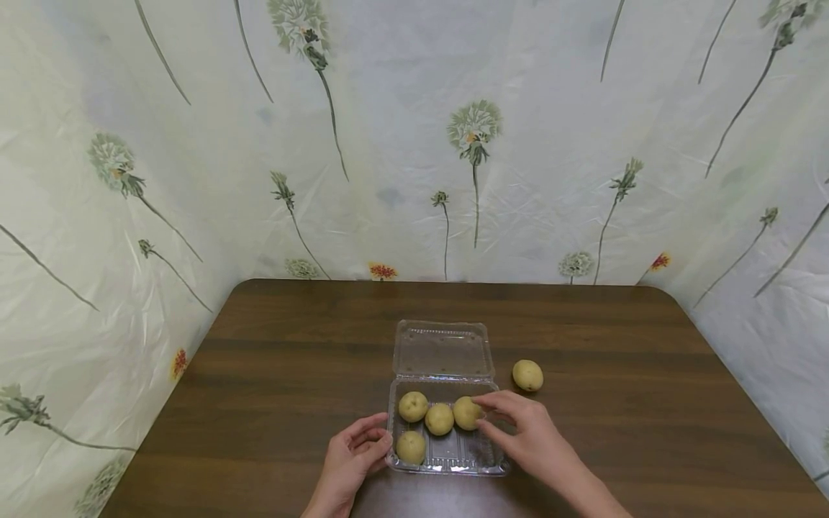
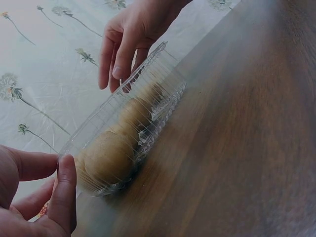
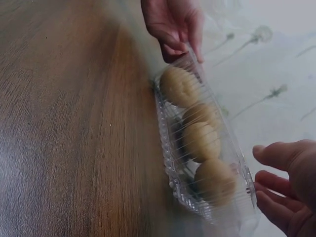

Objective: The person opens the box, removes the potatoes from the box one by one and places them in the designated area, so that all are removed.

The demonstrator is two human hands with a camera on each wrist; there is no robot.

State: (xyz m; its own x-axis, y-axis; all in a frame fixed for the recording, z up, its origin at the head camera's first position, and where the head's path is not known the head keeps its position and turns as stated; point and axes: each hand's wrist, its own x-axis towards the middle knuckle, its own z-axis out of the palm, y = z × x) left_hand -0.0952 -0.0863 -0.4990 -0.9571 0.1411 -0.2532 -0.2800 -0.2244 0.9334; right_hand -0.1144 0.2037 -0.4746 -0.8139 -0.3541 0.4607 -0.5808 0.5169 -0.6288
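Observation:
A clear plastic clamshell container (image 1: 447,466) lies on the table with its lid (image 1: 443,352) folded back. Inside its tray are several yellow potatoes, among them one at the front left (image 1: 411,447), one in the middle (image 1: 440,419) and one at the right (image 1: 468,413). My left hand (image 1: 352,457) pinches the tray's left rim between thumb and finger, as the left wrist view (image 2: 44,192) also shows. Over the tray's right side is my right hand (image 1: 527,432), thumb and fingers spread apart beside the right potato, with nothing gripped. Another potato (image 1: 527,375) sits outside, right of the container.
The dark brown wooden table (image 1: 291,345) has rounded far corners. Behind it and at both sides hangs a pale curtain (image 1: 388,144) printed with dandelions, meeting the table's edges.

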